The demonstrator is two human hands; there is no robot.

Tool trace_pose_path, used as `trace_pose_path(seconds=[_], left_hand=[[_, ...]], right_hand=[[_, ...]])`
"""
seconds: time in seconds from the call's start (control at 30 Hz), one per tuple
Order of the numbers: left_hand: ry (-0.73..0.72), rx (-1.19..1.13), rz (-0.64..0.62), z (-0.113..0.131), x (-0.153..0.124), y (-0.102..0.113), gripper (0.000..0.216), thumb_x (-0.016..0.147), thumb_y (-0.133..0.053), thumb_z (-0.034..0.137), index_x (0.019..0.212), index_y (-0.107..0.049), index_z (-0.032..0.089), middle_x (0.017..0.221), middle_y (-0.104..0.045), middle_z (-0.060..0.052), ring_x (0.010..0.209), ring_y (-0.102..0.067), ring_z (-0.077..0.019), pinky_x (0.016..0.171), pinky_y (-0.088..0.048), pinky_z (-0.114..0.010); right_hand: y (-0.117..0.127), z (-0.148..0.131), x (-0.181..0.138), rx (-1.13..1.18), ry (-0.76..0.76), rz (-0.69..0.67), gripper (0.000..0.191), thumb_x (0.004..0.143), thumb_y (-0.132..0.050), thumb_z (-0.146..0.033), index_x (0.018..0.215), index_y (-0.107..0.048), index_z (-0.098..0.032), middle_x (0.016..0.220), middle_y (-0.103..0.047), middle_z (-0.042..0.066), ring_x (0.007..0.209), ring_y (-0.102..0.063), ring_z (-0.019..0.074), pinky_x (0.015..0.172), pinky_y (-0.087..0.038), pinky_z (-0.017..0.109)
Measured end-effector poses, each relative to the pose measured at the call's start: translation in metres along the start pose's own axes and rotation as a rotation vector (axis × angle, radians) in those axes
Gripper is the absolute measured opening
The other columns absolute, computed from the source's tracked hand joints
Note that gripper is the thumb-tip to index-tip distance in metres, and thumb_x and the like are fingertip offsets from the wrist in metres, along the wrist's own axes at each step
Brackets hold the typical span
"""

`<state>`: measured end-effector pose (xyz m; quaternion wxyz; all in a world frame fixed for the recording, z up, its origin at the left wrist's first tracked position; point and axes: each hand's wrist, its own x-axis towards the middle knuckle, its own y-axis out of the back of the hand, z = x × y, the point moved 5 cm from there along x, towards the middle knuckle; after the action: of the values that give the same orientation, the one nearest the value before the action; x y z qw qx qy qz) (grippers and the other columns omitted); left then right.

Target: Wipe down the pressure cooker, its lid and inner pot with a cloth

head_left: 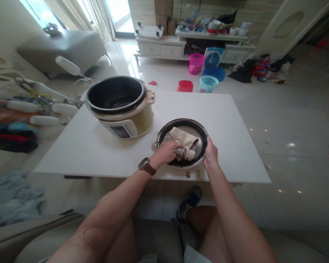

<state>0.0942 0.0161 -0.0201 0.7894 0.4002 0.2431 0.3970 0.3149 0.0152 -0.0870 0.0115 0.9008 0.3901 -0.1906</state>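
A round pot lid with a dark ring and shiny metal rim lies inner side up near the table's front edge. My left hand, with a watch at the wrist, grips a cream and grey patterned cloth bunched against the lid's inside. At the lid's right edge, my right hand clasps the rim, its thumb along the upper side. Behind and left of the lid stands a cream electric pressure cooker, lidless, with its dark inner pot showing and its control panel facing me.
The white table carries the cooker and lid, with two small stickers at its front edge. White padded arms of a rack reach toward its left side. Beyond it are a red stool, a light blue basket and a pink basket.
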Motion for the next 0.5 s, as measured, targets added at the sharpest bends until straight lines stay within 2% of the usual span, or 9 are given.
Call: trace_pose_path(seconds=[0.13,0.27,0.33,0.4,0.5], left_hand=[[0.066,-0.005,0.146,0.009,0.011,-0.009,0.069,0.08,-0.051,-0.001,0.14,-0.072,0.026,0.141,-0.073,-0.007,0.15,-0.054,-0.031,0.122,-0.048,-0.046],[0.196,-0.055,0.262,0.015,0.029,-0.019,0.072,0.084,-0.051,-0.001,0.149,-0.064,0.026,0.157,-0.062,-0.009,0.156,-0.044,-0.0374,0.127,-0.04,-0.061],[0.225,-0.085,0.261,0.018,0.037,-0.023,0.074,0.084,-0.052,0.0,0.152,-0.061,0.027,0.162,-0.057,-0.01,0.16,-0.038,-0.0427,0.126,-0.034,-0.072],[0.186,-0.089,0.211,0.023,0.042,-0.028,0.075,0.084,-0.052,0.0,0.153,-0.061,0.027,0.165,-0.054,-0.01,0.162,-0.03,-0.0465,0.125,-0.027,-0.081],[0.059,-0.075,0.11,0.034,0.042,-0.031,0.076,0.081,-0.051,-0.001,0.15,-0.065,0.027,0.166,-0.054,-0.009,0.165,-0.025,-0.0453,0.126,-0.02,-0.083]], right_hand=[[-0.001,-0.001,-0.005,0.002,0.054,0.003,0.043,0.088,-0.071,-0.055,0.1,-0.08,-0.015,0.096,-0.083,0.005,0.093,-0.077,0.0208,0.079,-0.063,0.03],[0.001,0.001,-0.005,-0.022,0.077,0.019,0.042,0.087,-0.071,-0.054,0.101,-0.082,-0.015,0.101,-0.084,0.006,0.1,-0.077,0.0211,0.083,-0.062,0.03],[0.001,0.003,-0.004,-0.026,0.08,0.015,0.042,0.086,-0.071,-0.054,0.1,-0.082,-0.016,0.101,-0.084,0.006,0.1,-0.076,0.0208,0.082,-0.061,0.029],[0.0,0.004,-0.004,0.001,0.075,0.017,0.041,0.086,-0.072,-0.053,0.098,-0.081,-0.015,0.098,-0.083,0.005,0.097,-0.076,0.0194,0.081,-0.06,0.027],[-0.003,0.002,-0.005,0.082,0.039,-0.001,0.038,0.085,-0.074,-0.052,0.094,-0.079,-0.016,0.09,-0.082,0.002,0.087,-0.075,0.017,0.076,-0.059,0.025]])
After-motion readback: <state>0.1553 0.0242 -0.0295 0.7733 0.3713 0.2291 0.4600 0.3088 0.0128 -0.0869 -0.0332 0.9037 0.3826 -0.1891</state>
